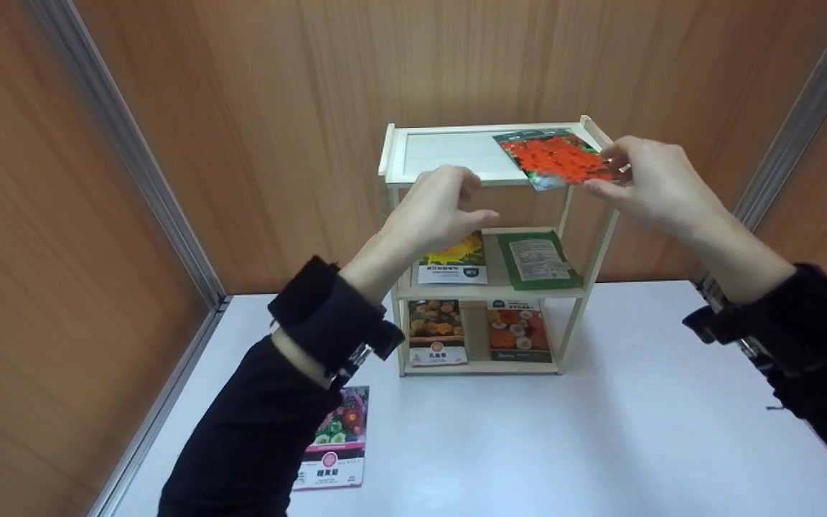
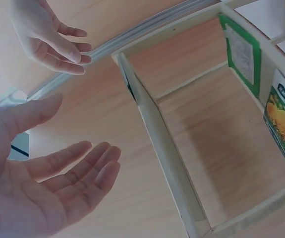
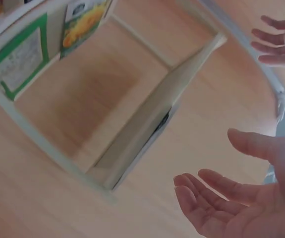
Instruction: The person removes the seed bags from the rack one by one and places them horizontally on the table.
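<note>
A seed packet with red-orange flowers (image 1: 557,158) lies on the right part of the top shelf (image 1: 449,154) of a small wooden rack, its near corner jutting past the front edge. My right hand (image 1: 661,183) hovers by the packet's right end; in the right wrist view thumb and fingers (image 3: 221,191) stand apart with nothing between them. Left of the packet, my left hand (image 1: 435,208) hangs in front of the top shelf's edge. Its fingers (image 2: 78,171) are relaxed and hold nothing in the left wrist view.
The middle shelf bears a yellow-flower packet (image 1: 454,262) and a green-bordered packet (image 1: 539,260). Below them stand an orange marigold packet (image 1: 436,330) and a red-and-white flower packet (image 1: 519,334). A pink-banded packet (image 1: 338,445) lies on the white table (image 1: 500,445), partly behind my left sleeve. Wood-grain panels enclose the back and sides.
</note>
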`<state>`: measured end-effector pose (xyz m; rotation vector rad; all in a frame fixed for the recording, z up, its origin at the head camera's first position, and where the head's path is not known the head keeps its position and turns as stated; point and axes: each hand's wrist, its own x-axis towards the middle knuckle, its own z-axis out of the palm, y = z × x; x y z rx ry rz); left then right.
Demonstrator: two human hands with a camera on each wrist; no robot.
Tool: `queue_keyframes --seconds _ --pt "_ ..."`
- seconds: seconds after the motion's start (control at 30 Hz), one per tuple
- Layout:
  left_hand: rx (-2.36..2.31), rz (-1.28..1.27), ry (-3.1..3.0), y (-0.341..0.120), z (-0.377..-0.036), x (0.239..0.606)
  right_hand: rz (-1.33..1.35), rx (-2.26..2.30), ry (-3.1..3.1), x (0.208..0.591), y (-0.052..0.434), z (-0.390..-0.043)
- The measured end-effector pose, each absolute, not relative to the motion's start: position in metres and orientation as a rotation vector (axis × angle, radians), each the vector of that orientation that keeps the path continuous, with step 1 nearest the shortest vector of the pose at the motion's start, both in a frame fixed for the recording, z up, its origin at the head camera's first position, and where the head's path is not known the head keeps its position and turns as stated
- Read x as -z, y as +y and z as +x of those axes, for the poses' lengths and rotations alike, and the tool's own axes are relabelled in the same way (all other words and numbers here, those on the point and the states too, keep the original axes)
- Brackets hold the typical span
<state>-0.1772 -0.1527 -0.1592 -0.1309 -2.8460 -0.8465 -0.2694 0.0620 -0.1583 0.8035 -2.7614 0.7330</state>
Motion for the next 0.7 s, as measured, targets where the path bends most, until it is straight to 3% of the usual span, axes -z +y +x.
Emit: queue_keyframes --seconds 0.17,0.4,0.7 --pt "0.842 -0.052 -2.81 -0.14 -0.21 0.152 0.702 -0.795 -2.845 0.146 0.058 -0.295" --pt "0.709 0.03 -2.701 -0.118 -0.252 0.169 0.577 -0.827 -2.93 0.147 0.051 -0.323" --pt "0.566 0.323 -2.62 -0.093 -0.286 0.186 0.505 -0.744 -3.022 0.149 0.038 -0.344"
